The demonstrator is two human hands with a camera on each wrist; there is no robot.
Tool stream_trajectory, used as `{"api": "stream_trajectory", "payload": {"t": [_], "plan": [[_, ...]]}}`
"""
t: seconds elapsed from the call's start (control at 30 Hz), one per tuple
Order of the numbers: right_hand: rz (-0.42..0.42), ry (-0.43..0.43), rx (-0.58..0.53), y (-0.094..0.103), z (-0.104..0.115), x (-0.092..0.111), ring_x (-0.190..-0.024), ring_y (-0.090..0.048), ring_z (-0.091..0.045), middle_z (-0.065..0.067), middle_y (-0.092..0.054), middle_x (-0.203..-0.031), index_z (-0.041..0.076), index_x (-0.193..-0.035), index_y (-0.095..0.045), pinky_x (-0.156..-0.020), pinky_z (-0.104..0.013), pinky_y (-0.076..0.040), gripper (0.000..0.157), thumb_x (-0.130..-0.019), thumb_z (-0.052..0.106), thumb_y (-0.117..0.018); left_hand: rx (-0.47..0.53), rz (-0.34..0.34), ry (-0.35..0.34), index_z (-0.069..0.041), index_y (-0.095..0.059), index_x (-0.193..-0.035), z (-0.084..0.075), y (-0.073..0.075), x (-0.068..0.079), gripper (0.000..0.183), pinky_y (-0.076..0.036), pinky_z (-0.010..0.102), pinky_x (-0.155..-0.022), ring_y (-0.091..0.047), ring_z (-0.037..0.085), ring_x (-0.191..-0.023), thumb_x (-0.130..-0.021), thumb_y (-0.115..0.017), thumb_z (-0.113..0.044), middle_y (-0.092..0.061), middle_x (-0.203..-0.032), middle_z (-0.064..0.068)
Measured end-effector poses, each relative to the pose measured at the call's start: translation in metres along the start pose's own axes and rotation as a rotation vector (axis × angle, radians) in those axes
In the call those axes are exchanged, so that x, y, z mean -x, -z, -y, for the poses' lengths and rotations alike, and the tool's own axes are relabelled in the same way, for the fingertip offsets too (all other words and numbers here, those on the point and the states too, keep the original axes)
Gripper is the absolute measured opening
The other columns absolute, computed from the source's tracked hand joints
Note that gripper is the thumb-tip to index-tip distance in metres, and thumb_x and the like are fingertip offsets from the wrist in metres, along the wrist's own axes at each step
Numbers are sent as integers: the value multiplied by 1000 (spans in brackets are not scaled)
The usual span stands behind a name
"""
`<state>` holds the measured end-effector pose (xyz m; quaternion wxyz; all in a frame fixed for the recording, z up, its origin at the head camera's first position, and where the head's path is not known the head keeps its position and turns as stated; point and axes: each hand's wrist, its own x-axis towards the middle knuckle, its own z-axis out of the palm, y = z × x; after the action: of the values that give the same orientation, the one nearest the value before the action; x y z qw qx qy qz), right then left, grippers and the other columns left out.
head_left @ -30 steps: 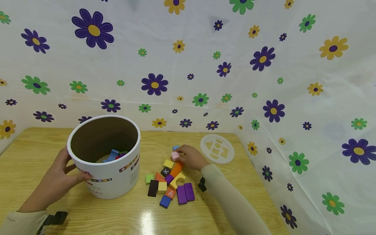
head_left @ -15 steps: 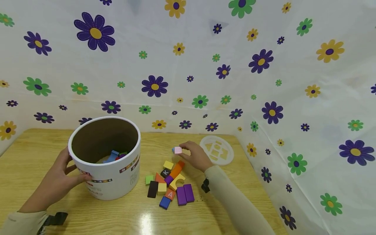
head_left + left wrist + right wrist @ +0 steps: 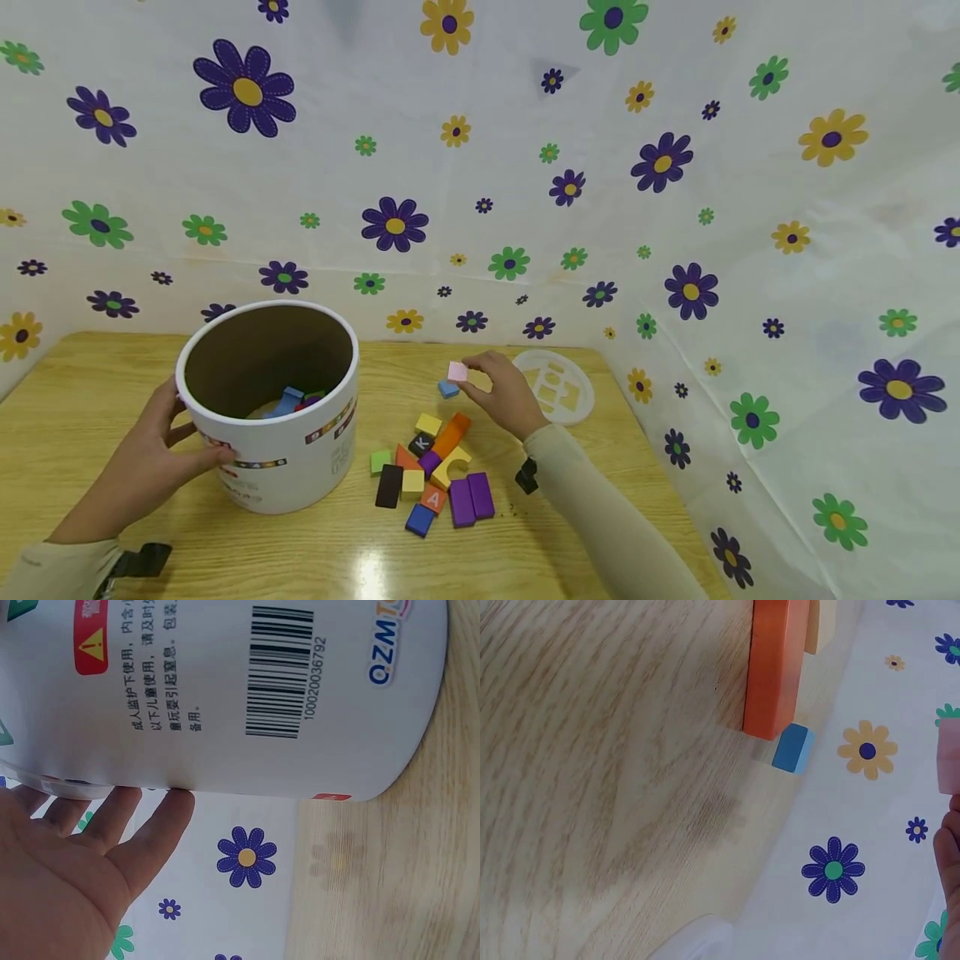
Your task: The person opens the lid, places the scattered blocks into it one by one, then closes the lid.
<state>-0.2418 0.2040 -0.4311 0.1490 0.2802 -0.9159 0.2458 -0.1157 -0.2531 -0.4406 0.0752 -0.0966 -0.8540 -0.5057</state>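
My left hand [image 3: 150, 467] holds a white round bucket [image 3: 285, 462] from the left, its thumb on the printed front and its fingers along the side. In the left wrist view the fingertips [image 3: 176, 799] touch the bucket wall, near a barcode. Several coloured blocks, among them a light blue one [image 3: 285, 402], lie inside the bucket; its wall hides part of them. Raised above the table, a pink block [image 3: 457, 372] is pinched between the thumb and fingers of my right hand [image 3: 504, 393]. Just below it on the table sits a small blue block [image 3: 448, 389].
Several loose blocks lie right of the bucket, including an orange one [image 3: 453, 435], a yellow arch [image 3: 452, 467], a black one [image 3: 388, 486] and two purple ones [image 3: 472, 500]. A white round lid with cut-out shapes [image 3: 581, 407] lies behind my right hand.
My right hand has lifted the pink block from beside the pile and moved it slightly up and away, uncovering the blue block. The left hand and bucket stay in place.
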Motion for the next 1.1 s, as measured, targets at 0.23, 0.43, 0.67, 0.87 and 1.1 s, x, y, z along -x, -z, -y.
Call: {"api": "stream_trajectory", "payload": {"t": [0.23, 0.43, 0.67, 0.87, 1.1], "plan": [[-76, 34, -7, 1, 0, -2, -112, -65, -24, -7, -70, -119, 6, -125, -69, -101, -39, -57, 35, -94, 18, -79, -14, -5, -1, -37, -4, -166, 4, -3, -1, 115, -46, 76, -96, -28, 47, -138, -87, -85, -15, -19, -166, 14], [-106, 82, -4, 1, 2, -6, -112, -65, -23, -6, -71, -119, 7, -124, -69, -101, -39, -56, 34, -93, 17, -80, 7, 10, 10, -36, -2, -166, 3, -2, -1, 116, -38, 85, -93, -25, 54, -140, -88, -85, -17, -17, -167, 18], [-109, 151, 3, 6, 12, -12, -116, -64, -23, -6, -70, -121, 8, -125, -69, -103, -39, -55, 34, -94, 17, -78, 9, 23, 29, -36, 0, -166, 3, 0, -1, 117, -37, 85, -93, -22, 58, -142, -88, -85, -20, -13, -168, 21], [-160, 199, -17, 9, 31, -18, -117, -63, -24, -7, -71, -122, 5, -126, -69, -106, -38, -54, 36, -93, 16, -79, 12, 19, 29, -37, 0, -166, 5, 0, 1, 116, -37, 85, -93, -23, 56, -141, -88, -84, -19, -13, -168, 19], [-228, 332, 17, 11, 58, -27, -114, -64, -24, -9, -70, -121, 4, -126, -68, -104, -36, -55, 39, -92, 16, -80, -18, 12, 32, -37, -1, -166, 7, 2, 1, 116, -38, 83, -93, -24, 55, -142, -88, -85, -20, -14, -169, 17]]}}
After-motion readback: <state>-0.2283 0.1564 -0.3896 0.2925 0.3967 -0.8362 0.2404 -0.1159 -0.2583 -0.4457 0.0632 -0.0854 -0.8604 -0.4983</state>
